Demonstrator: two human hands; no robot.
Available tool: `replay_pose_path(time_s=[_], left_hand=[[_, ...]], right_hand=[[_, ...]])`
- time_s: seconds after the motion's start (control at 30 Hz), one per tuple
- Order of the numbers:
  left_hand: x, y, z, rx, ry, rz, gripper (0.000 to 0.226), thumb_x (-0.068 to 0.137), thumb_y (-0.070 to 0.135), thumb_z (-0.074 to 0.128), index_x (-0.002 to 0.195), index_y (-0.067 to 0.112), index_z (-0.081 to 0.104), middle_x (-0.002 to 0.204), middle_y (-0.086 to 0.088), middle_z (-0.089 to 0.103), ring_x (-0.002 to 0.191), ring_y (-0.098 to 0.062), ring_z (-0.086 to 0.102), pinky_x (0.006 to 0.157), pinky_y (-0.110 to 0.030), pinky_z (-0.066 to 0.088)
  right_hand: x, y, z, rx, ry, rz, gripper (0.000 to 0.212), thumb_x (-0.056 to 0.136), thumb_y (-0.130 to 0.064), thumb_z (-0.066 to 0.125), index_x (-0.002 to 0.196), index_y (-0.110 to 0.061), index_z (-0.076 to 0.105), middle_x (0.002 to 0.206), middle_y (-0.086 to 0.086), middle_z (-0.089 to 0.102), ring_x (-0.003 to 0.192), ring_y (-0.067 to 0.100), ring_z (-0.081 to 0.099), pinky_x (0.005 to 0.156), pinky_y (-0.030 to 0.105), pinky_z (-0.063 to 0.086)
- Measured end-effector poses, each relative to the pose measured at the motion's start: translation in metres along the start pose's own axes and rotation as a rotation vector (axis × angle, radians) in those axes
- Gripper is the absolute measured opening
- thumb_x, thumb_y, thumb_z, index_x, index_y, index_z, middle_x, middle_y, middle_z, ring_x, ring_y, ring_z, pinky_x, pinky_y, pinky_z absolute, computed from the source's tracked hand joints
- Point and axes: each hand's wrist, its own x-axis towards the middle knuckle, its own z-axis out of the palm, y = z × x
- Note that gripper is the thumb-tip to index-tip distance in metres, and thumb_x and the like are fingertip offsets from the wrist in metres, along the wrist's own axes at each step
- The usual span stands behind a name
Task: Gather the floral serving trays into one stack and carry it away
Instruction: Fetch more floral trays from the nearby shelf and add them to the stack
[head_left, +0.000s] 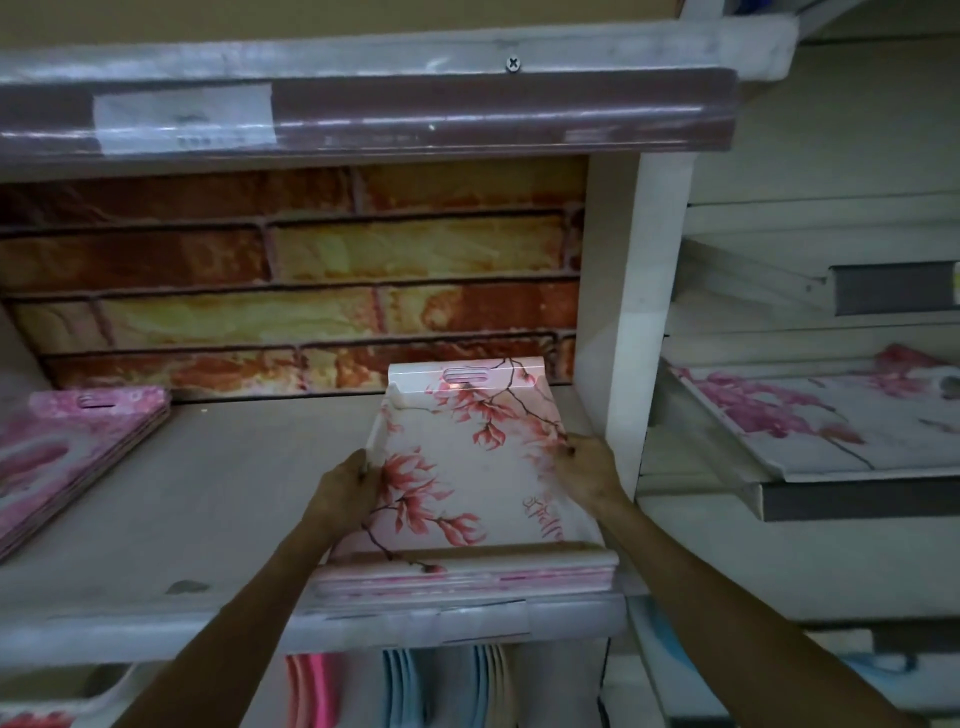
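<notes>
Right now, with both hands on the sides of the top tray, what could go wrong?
1. The top tray sits on a stack at the shelf's front edge; pulling may drag lower trays off.
2. The right hand is close to the white upright and may knock it.
3. The left hand grips only the rim, so it may slip.

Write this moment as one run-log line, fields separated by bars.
left hand grips top floral tray left rim | right hand grips right rim | tray atop stack on shelf | not yet carried
</notes>
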Motion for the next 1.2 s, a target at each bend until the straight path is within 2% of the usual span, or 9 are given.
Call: replay_pose_path(time_s=[0.27, 0.4, 0.53, 0.63, 0.7, 0.83, 0.97, 1.1, 1.2], left_hand=[[-0.002, 0.001, 0.005, -0.014, 0.054, 0.035, 0.036, 0.103, 0.031, 0.037, 0.124, 0.008, 0.054, 0.112, -0.024, 0.066, 0.093, -0.041, 0.065, 0.08, -0.041, 0.054], [-0.004, 0.002, 0.009, -0.019, 0.087, 0.047, 0.035, 0.102, 0.026, 0.04, 0.123, 0.004, 0.056, 0.12, -0.023, 0.064, 0.105, -0.04, 0.061, 0.087, -0.038, 0.047], [-0.001, -0.002, 0.01, -0.06, 0.096, 0.048, 0.034, 0.101, 0.022, 0.041, 0.124, 0.002, 0.054, 0.121, -0.025, 0.062, 0.105, -0.041, 0.06, 0.088, -0.04, 0.046], [0.003, -0.005, 0.011, -0.054, 0.093, 0.057, 0.035, 0.1, 0.023, 0.043, 0.127, 0.002, 0.051, 0.121, -0.026, 0.061, 0.105, -0.043, 0.059, 0.086, -0.042, 0.046], [0.002, -0.004, 0.009, -0.041, 0.101, 0.111, 0.036, 0.098, 0.021, 0.049, 0.129, 0.001, 0.05, 0.122, -0.027, 0.059, 0.105, -0.044, 0.058, 0.087, -0.045, 0.047], [-0.002, 0.002, -0.003, 0.053, 0.144, 0.256, 0.037, 0.093, 0.014, 0.058, 0.128, 0.001, 0.056, 0.127, -0.029, 0.056, 0.11, -0.046, 0.056, 0.093, -0.052, 0.048], [-0.009, 0.026, -0.007, -0.035, 0.206, 0.358, 0.029, 0.094, 0.011, 0.058, 0.122, 0.006, 0.063, 0.128, -0.021, 0.055, 0.105, -0.038, 0.06, 0.093, -0.047, 0.05], [-0.03, 0.081, 0.003, -0.233, 0.169, 0.477, 0.022, 0.096, 0.009, 0.054, 0.114, 0.013, 0.066, 0.114, -0.005, 0.063, 0.089, -0.022, 0.064, 0.066, -0.016, 0.049], [-0.044, 0.123, 0.021, -0.211, 0.123, 0.641, 0.021, 0.095, 0.008, 0.055, 0.109, 0.021, 0.066, 0.11, -0.001, 0.067, 0.09, -0.02, 0.066, 0.073, -0.02, 0.052]], right_hand=[[0.013, 0.012, 0.008, -0.144, -0.041, -0.044, 0.02, 0.097, -0.017, 0.05, 0.098, -0.01, 0.068, 0.108, 0.015, 0.064, 0.092, 0.031, 0.065, 0.081, 0.031, 0.056], [0.016, 0.018, 0.01, -0.189, -0.023, -0.046, 0.023, 0.098, -0.02, 0.047, 0.102, -0.01, 0.067, 0.109, 0.015, 0.064, 0.087, 0.026, 0.066, 0.084, 0.033, 0.057], [0.014, 0.015, 0.01, -0.153, 0.003, 0.008, 0.022, 0.097, -0.022, 0.051, 0.1, -0.011, 0.07, 0.104, 0.013, 0.066, 0.085, 0.021, 0.065, 0.074, 0.019, 0.049], [0.002, 0.001, 0.0, -0.123, 0.008, 0.024, 0.028, 0.099, -0.027, 0.051, 0.102, -0.008, 0.07, 0.094, 0.003, 0.066, 0.074, 0.012, 0.059, 0.048, 0.001, 0.035], [-0.006, -0.005, -0.009, -0.102, -0.018, 0.025, 0.032, 0.099, -0.033, 0.051, 0.104, -0.008, 0.07, 0.09, 0.001, 0.064, 0.07, 0.009, 0.055, 0.044, 0.002, 0.035], [-0.022, -0.014, -0.037, -0.081, -0.005, 0.005, 0.027, 0.098, -0.03, 0.051, 0.1, -0.01, 0.07, 0.099, 0.005, 0.068, 0.086, 0.016, 0.058, 0.071, 0.021, 0.044], [-0.035, -0.024, -0.075, 0.102, 0.026, -0.032, 0.023, 0.098, -0.017, 0.051, 0.079, -0.014, 0.064, 0.077, 0.003, 0.065, 0.071, 0.018, 0.061, 0.075, 0.04, 0.057], [-0.048, -0.03, -0.12, 0.219, 0.1, -0.031, 0.019, 0.098, -0.016, 0.053, 0.099, -0.004, 0.067, 0.077, 0.004, 0.066, 0.064, 0.014, 0.06, 0.058, 0.028, 0.051], [-0.058, -0.029, -0.157, 0.244, 0.124, -0.057, 0.016, 0.098, -0.015, 0.053, 0.089, -0.01, 0.066, 0.074, 0.002, 0.065, 0.061, 0.012, 0.059, 0.053, 0.023, 0.048]])
